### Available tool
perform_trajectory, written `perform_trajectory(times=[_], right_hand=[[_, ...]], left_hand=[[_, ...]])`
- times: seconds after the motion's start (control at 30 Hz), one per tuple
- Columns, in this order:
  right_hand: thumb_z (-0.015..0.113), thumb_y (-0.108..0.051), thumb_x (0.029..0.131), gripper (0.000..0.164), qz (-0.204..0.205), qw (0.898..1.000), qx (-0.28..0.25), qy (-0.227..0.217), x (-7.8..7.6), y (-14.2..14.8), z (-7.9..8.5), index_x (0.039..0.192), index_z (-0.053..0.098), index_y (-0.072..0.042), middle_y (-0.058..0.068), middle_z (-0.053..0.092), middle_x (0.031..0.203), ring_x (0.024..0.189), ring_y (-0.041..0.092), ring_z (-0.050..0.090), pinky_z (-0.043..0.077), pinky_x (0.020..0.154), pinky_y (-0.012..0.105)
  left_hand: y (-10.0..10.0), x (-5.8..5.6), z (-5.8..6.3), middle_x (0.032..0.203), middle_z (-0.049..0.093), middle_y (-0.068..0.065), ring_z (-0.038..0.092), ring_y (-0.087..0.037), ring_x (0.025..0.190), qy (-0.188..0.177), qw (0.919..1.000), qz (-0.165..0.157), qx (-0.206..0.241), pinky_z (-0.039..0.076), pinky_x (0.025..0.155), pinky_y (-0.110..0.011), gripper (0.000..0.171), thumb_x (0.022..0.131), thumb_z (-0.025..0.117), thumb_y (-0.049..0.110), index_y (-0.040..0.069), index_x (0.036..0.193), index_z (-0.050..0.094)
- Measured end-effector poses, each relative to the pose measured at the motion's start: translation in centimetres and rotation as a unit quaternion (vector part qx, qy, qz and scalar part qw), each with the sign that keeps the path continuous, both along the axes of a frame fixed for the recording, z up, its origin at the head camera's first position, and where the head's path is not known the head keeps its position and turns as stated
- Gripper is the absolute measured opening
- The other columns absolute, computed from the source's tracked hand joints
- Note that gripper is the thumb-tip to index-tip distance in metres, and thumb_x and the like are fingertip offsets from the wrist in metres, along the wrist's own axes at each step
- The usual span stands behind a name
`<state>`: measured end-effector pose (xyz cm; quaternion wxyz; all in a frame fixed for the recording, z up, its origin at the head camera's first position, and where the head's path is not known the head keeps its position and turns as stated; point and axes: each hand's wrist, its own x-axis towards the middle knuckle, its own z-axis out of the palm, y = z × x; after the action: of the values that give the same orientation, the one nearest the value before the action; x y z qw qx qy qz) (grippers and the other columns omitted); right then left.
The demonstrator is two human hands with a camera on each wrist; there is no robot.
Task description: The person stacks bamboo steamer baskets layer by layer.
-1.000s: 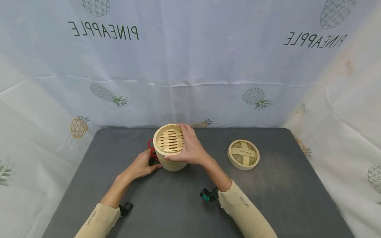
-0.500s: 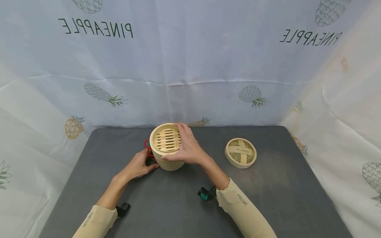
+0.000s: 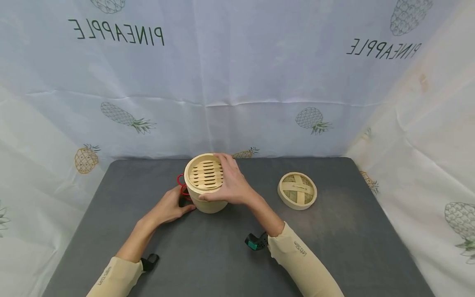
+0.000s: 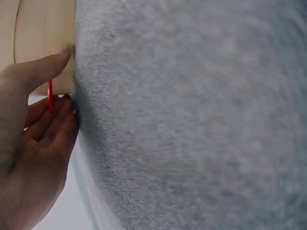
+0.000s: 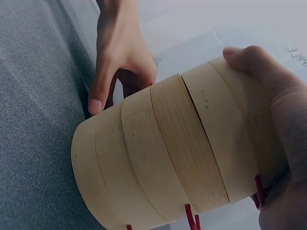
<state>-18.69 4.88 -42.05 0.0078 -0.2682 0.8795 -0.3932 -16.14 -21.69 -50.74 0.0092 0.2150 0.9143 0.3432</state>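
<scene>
A stack of round bamboo steamer baskets (image 3: 209, 206) stands on the dark table, its slatted top tier (image 3: 204, 175) facing up. My right hand (image 3: 231, 183) grips the upper basket from the right, thumb on the near side and fingers over the far rim. Low on the left side, my left hand (image 3: 170, 206) holds the bottom basket; its thumb (image 4: 53, 65) presses the wall while the other fingers reach round behind. Red loop handles (image 3: 182, 183) stick out at the left of the stack, and one red loop (image 4: 50, 96) passes between thumb and fingers in the left wrist view.
A round bamboo steamer lid (image 3: 297, 191) with crossed bands lies on the table (image 3: 334, 247) to the right of the stack. A pale curtain (image 3: 259, 74) printed with pineapples hangs behind the table and along its sides.
The head view has turned slightly, so everything sits a little further left in it. Both hands keep their hold on the stack, which stays in place on the table.
</scene>
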Motion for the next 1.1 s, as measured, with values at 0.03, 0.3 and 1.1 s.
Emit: perform_trajectory(times=[0.03, 0.3, 1.1], right_hand=[[0.097, -0.053, 0.069, 0.125, -0.001, 1.0, 0.001, 0.0, 0.0, 0.0, 0.0, 0.168, 0.031, -0.016, 0.01, 0.035, 0.169, 0.152, 0.033, 0.04, 0.049, 0.117, 0.06], [0.098, -0.051, 0.07, 0.125, 0.001, 1.0, -0.006, -0.005, 0.0, 0.0, 0.0, 0.169, 0.031, -0.016, 0.01, 0.035, 0.169, 0.152, 0.033, 0.039, 0.048, 0.117, 0.061], [0.097, -0.052, 0.068, 0.126, 0.009, 1.0, -0.013, -0.018, -0.2, 0.0, 0.0, 0.169, 0.03, -0.016, 0.011, 0.035, 0.169, 0.15, 0.034, 0.041, 0.048, 0.117, 0.061]], left_hand=[[0.0, 0.0, 0.0, 0.131, 0.072, -0.02, 0.074, -0.037, 0.118, 0.0, 1.0, -0.001, 0.001, 0.061, 0.1, -0.054, 0.065, 0.09, 0.089, 0.012, -0.004, 0.145, 0.058], [-0.2, -0.2, -0.1, 0.132, 0.072, -0.021, 0.074, -0.038, 0.117, 0.002, 0.9999, -0.007, 0.011, 0.061, 0.099, -0.055, 0.066, 0.089, 0.09, 0.014, -0.004, 0.144, 0.059], [-0.4, -0.3, -0.7, 0.134, 0.073, -0.017, 0.073, -0.035, 0.122, 0.006, 0.9999, -0.007, 0.013, 0.06, 0.102, -0.055, 0.065, 0.089, 0.09, 0.013, -0.002, 0.145, 0.06]])
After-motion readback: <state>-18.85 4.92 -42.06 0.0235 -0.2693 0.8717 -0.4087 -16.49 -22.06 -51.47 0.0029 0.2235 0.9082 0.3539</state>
